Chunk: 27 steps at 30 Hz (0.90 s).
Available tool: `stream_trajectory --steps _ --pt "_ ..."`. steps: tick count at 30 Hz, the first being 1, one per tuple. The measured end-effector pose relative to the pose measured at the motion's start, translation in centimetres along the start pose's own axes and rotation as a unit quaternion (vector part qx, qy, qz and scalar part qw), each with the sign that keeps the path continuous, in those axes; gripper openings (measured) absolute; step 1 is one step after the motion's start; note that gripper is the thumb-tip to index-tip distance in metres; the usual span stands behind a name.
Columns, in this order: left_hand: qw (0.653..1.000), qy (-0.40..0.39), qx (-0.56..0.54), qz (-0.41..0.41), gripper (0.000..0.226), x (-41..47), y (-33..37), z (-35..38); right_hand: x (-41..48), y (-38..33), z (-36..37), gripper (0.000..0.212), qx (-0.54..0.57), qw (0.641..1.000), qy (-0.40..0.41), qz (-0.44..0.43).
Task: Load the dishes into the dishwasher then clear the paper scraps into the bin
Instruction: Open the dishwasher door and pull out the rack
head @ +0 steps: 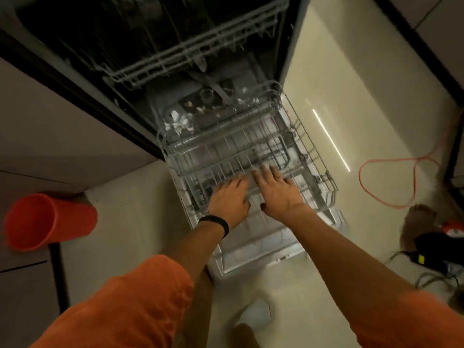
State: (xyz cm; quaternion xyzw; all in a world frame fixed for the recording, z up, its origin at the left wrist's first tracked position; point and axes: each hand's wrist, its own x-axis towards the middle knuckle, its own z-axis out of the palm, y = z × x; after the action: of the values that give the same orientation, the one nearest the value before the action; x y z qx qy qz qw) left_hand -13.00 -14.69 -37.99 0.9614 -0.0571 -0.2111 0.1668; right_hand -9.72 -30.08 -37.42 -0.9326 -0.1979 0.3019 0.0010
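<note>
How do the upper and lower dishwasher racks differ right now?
The lower rack is pulled out over the open door, with the left hand and right hand on it; the upper rack sits back in the tub, untouched. Both are grey wire, with no dishes visible.

The open dark metal dishwasher point(100, 33) stood in the middle, with a flat grey cupboard front point(50, 121) on its left and the pale tiled floor point(326, 96) on its right. Its grey wire lower rack point(226, 146) was pulled out in front, over the flat grey metal door point(251, 262). The grey wire upper rack point(175, 54) sat behind and above it. Small white paper scraps point(179, 123) lay inside, behind the lower rack. The left hand point(229, 197) and right hand point(276, 194) rested side by side on the lower rack. A round orange plastic bin point(47, 219) was far left. A thin orange cable point(386, 182) lay on the floor, right.
</note>
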Motion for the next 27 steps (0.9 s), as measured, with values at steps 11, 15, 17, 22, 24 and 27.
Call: stream_trajectory --steps 11,15,17,22,24,27 --pt "0.977 0.205 0.055 -0.036 0.071 8.5 -7.3 -23.4 10.6 -7.0 -23.9 0.089 -0.054 0.976 0.203 -0.067" --pt "0.976 0.197 0.084 -0.051 0.078 11.1 -10.0 -26.8 14.8 -8.5 -27.3 0.079 -0.058 0.976 0.200 -0.060" --pt "0.978 0.176 0.096 -0.053 0.082 12.2 -11.2 -27.3 16.9 -8.6 -27.8 0.082 -0.065 0.977 0.193 -0.056" --pt "0.990 0.100 0.070 -0.067 0.086 13.7 -12.7 -25.4 18.8 -7.5 -26.6 0.098 -0.091 0.988 0.120 -0.026" --pt "0.989 0.109 0.069 -0.068 0.086 13.6 -12.7 -24.5 18.7 -7.3 -25.5 0.102 -0.076 0.987 0.137 -0.024" --pt "0.989 0.117 0.052 -0.072 0.081 13.1 -11.8 -24.3 18.0 -7.0 -24.5 0.105 -0.070 0.988 0.136 -0.015"
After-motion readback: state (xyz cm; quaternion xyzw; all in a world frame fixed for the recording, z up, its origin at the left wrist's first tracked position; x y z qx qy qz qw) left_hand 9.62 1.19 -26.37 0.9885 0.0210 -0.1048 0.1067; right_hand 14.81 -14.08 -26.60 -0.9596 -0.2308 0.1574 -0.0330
